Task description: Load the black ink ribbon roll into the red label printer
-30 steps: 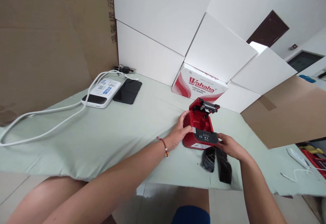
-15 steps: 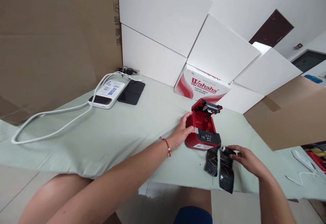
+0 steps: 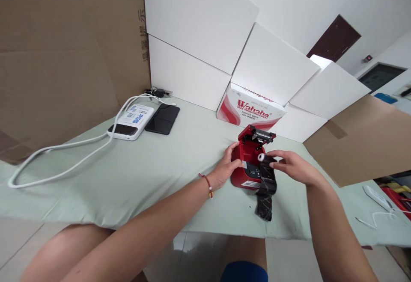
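A small red printer (image 3: 236, 178) stands on the cloth-covered table with its lid (image 3: 246, 132) raised, showing a red hollow inside. My left hand (image 3: 227, 167) grips its left side, the thumb over the front corner near a grey patch. Pinched in my right hand (image 3: 293, 164) is a black roll (image 3: 267, 166) with a white core, held over the right part of the printer's front panel. The roll's loose tail hangs down across the front. A black strip (image 3: 263, 209) lies below it on the table; whether it joins the tail is unclear.
Behind the printer stands a Wahaha carton (image 3: 252, 110) against white boxes (image 3: 189, 66). To the left lie a white power bank (image 3: 133, 119) with a looping cable (image 3: 64, 145), a black phone (image 3: 163, 119) and keys (image 3: 157, 92). Cardboard sheets (image 3: 346, 145) rise at both sides.
My right hand has lifted the black roll from beside the printer up and left, over its front panel. My left hand stays on the printer; the view has shifted slightly.
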A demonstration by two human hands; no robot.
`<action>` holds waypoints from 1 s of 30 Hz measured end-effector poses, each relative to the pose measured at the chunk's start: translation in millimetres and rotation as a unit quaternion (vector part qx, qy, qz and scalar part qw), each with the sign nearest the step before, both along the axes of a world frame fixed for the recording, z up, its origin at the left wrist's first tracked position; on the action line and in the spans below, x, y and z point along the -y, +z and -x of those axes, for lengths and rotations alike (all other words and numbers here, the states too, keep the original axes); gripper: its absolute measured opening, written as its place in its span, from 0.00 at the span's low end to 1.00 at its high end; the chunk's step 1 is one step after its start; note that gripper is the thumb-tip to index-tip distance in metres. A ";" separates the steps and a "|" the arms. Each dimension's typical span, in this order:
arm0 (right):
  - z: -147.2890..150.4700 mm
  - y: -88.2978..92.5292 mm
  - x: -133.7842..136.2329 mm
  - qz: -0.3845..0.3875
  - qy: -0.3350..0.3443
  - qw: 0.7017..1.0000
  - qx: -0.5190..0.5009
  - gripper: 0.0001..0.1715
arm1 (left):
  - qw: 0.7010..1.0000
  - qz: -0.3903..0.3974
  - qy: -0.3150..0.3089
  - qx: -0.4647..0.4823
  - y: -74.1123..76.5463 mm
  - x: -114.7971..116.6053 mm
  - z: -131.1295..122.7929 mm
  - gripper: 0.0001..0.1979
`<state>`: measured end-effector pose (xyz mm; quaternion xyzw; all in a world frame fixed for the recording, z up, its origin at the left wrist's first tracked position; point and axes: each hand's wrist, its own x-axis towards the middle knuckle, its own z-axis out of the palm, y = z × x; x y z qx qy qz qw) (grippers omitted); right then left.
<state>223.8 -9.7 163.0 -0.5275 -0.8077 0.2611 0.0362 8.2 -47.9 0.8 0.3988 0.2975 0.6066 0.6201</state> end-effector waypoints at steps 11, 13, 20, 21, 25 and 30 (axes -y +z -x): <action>40.3 -25.5 -40.1 0.031 0.104 0.991 0.076 0.21 | 1.000 0.021 0.012 -0.004 2.9 -1.2 -2.6 0.42; 46.4 -27.8 -45.1 0.024 0.131 0.983 0.127 0.21 | 0.999 0.019 0.014 -0.023 2.2 -1.1 -2.6 0.41; 64.3 -37.5 -54.7 -0.017 0.173 0.967 0.185 0.18 | 0.969 -0.127 0.109 -0.182 8.4 12.3 -1.3 0.38; 63.1 -36.9 -51.5 -0.022 0.176 0.968 0.179 0.18 | 0.952 -0.182 0.121 -0.216 11.2 16.9 -1.0 0.38; 46.9 -22.9 -28.2 -0.032 0.142 0.988 0.059 0.18 | 0.856 -0.360 0.140 -0.344 21.2 32.9 -2.8 0.30; 33.2 -7.3 -24.0 -0.264 -0.063 0.956 -0.111 0.24 | 0.803 -0.402 0.120 -0.424 22.4 38.0 -7.7 0.18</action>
